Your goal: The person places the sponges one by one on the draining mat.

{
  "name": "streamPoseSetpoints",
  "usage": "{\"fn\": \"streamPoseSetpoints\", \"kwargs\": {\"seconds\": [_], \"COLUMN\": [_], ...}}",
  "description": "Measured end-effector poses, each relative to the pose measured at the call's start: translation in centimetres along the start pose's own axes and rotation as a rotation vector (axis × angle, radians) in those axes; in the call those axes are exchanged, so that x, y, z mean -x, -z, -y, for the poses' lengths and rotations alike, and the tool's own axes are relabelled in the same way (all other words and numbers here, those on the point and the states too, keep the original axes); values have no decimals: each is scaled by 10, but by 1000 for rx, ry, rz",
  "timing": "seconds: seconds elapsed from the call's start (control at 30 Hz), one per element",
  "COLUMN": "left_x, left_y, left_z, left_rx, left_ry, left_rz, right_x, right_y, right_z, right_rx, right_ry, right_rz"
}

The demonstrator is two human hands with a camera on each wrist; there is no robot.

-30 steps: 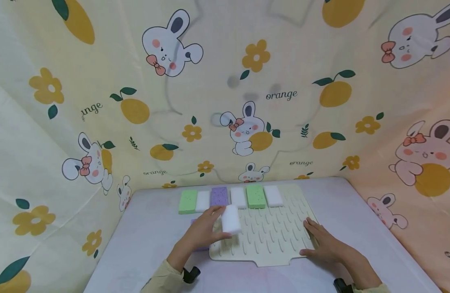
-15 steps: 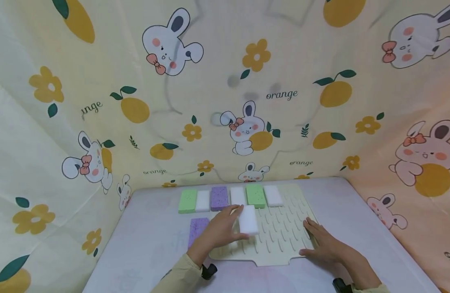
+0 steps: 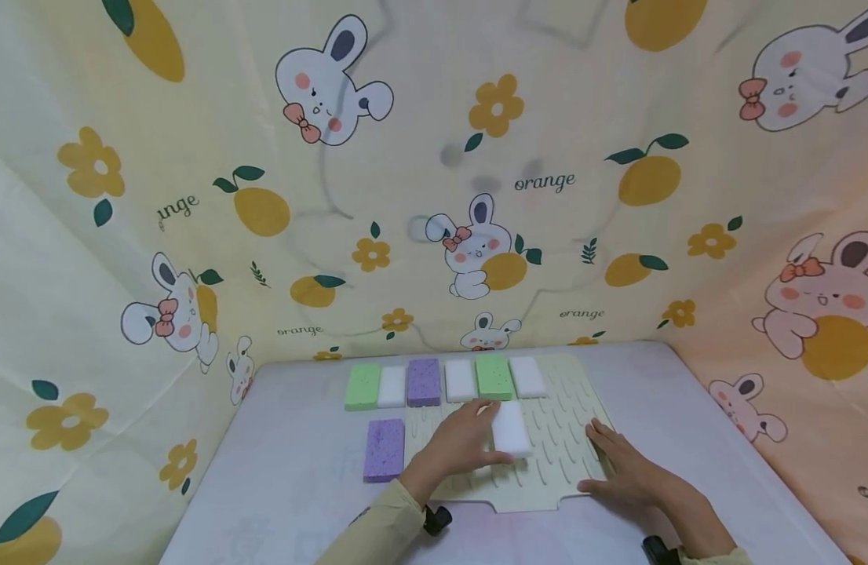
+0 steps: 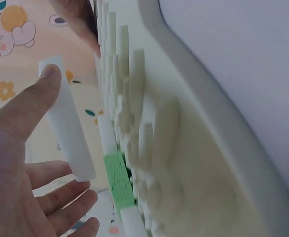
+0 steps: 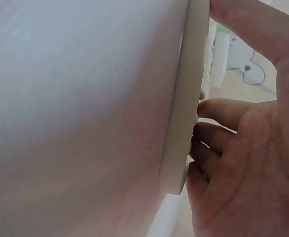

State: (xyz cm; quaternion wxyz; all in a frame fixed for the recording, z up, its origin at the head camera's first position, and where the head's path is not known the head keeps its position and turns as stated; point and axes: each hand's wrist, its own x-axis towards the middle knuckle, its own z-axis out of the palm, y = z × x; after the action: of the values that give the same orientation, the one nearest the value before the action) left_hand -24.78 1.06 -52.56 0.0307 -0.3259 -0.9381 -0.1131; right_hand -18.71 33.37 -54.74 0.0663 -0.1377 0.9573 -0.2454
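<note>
My left hand (image 3: 457,441) pinches a white sponge (image 3: 511,430) between its thumb and fingers, over the middle of a cream draining board (image 3: 536,498) with curved raised ridges. The left wrist view shows that white sponge (image 4: 71,126) apart from the ridges, its thumb on one end and fingers at the other. My right hand (image 3: 628,461) rests with extended fingers at the board's right edge. In the right wrist view, the fingertips (image 5: 203,129) lie along the side of the board (image 5: 184,108). Part of the board's left side is hidden behind my left hand.
Along the board's back stands a row of sponges: a green sponge (image 3: 362,387) at the far left, a purple sponge (image 3: 424,382), another green sponge (image 3: 494,377) and white ones between and beside them. One more purple sponge (image 3: 384,450) lies left of the board on the white table (image 3: 286,455).
My left hand has carried the white sponge rightward across the board, uncovering the purple sponge at the left. My right hand has stayed in place.
</note>
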Motion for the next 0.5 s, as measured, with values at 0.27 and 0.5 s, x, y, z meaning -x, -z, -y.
{"fn": "streamPoseSetpoints", "kwargs": {"seconds": [0.27,0.5], "left_x": [-19,-33], "left_y": [-12,-21], "left_z": [-20,-37], "left_rx": [-28,-37], "left_ry": [18,14], "left_rz": [23,36], "right_x": [0,-1], "right_y": [1,-1], "right_z": [0,-3], "right_rx": [-10,-1], "right_ry": [-2,5], "right_rz": [0,-5]}}
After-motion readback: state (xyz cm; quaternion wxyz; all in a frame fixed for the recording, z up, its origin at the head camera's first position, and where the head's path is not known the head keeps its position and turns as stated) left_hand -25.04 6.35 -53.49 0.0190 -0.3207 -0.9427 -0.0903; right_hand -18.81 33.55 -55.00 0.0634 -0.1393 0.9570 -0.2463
